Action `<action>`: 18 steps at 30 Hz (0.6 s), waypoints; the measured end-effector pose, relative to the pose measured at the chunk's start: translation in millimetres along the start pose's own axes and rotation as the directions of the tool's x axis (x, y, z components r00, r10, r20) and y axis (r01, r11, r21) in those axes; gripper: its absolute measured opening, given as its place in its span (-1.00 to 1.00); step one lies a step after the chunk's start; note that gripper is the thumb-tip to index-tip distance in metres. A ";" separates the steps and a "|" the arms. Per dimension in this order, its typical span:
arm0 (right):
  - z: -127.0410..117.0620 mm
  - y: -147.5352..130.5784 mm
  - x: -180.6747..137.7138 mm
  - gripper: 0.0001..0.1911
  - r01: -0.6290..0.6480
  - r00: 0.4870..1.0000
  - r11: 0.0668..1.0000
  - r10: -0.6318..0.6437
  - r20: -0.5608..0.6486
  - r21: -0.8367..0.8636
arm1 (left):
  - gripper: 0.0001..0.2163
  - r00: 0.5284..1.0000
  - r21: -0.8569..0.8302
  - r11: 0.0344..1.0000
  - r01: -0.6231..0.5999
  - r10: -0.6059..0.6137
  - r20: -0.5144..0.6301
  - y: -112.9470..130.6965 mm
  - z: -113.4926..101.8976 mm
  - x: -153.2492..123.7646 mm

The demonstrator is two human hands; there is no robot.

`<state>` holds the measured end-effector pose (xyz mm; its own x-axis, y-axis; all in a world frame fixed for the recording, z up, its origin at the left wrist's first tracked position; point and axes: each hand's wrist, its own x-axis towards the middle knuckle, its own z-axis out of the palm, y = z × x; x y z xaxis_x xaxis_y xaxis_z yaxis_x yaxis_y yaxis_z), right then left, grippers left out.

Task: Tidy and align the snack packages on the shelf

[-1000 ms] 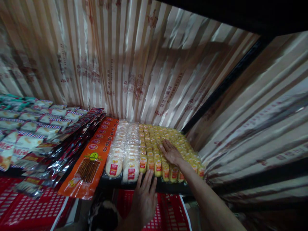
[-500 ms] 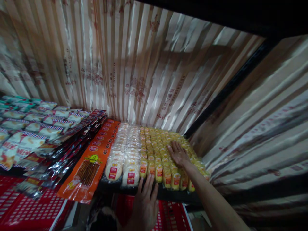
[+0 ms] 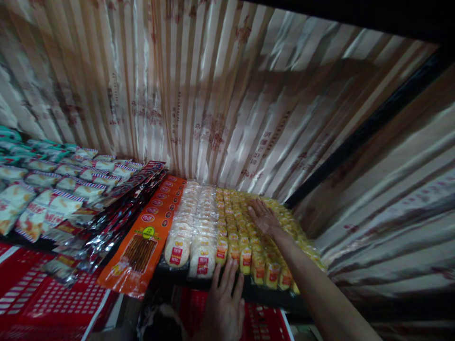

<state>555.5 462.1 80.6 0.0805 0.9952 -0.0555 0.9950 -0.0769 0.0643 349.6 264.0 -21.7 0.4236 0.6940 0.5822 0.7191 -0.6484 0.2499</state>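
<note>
Palm down, my right hand [image 3: 265, 218] lies flat on the rows of small yellow-wrapped snack packets [image 3: 272, 272], towards their back, with its fingers stretched out. At the front of the same rows is my left hand [image 3: 225, 296], fingers extended, their tips touching or very near the front packets by the shelf edge. Neither hand has anything gripped in it. Left of the yellow packets stand two rows of clear-wrapped white round crackers [image 3: 203, 258]. Next to those lies a long orange snack packet [image 3: 144, 239] with brown sticks pictured on it.
Dark shiny packets [image 3: 117, 220] and white striped snack bags [image 3: 59, 203] fill the shelf's left side. Red baskets [image 3: 53, 293] sit below the dark shelf edge [image 3: 273, 296]. Pleated printed sheeting [image 3: 199, 94] hangs behind, with a black post [image 3: 355, 137] at the right.
The view has shifted, so the shelf goods appear farther right. My right hand has slid slightly left and back over the yellow packets. My left hand keeps its place at the front.
</note>
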 end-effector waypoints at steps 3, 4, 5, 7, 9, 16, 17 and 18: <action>-4.8 -23.5 4.4 -0.30 0.096 0.995 0.995 -0.097 0.031 0.018 | -0.49 1.000 -0.012 1.000 0.022 -0.022 0.012 -1.3 -0.3 -1.2; -3.3 -29.7 5.2 -0.30 0.113 0.992 0.993 -0.114 0.047 0.022 | -0.49 0.999 -0.015 0.999 0.033 -0.033 0.014 -2.3 -0.7 -1.4; -1.1 -34.2 5.5 -0.30 0.125 0.990 0.992 -0.127 0.063 0.025 | -0.49 0.999 -0.016 0.999 0.043 -0.043 0.012 -3.3 -1.1 -1.6; 3.5 -38.2 5.2 -0.29 0.143 0.986 0.989 -0.144 0.080 0.024 | -0.50 0.999 -0.013 0.999 0.050 -0.050 -0.004 -4.8 -1.7 -1.7; 4.8 -37.7 6.1 -0.29 0.154 0.985 0.988 -0.154 0.082 0.017 | -0.50 0.998 -0.011 0.999 0.054 -0.054 -0.035 -4.6 -1.3 -1.5; -3.1 -50.4 29.7 -0.36 0.173 0.985 0.984 -0.173 0.012 -0.030 | -0.52 0.994 -0.021 0.998 0.051 -0.053 -0.100 -4.0 6.0 0.0; -1.2 -53.7 32.3 -0.39 0.198 0.980 0.980 -0.198 0.011 -0.037 | -0.53 0.992 -0.015 0.998 0.054 -0.056 -0.110 -5.6 7.0 0.2; 1.4 -56.2 33.9 -0.41 0.231 0.973 0.972 -0.231 0.017 -0.043 | -0.53 0.991 -0.008 0.998 0.060 -0.060 -0.119 -7.3 7.6 0.3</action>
<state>502.3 500.1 73.6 -0.1500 0.9850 -0.0854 0.9831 0.1578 0.0928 348.7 271.3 -29.3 0.3113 0.6897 0.6538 0.7387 -0.6084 0.2901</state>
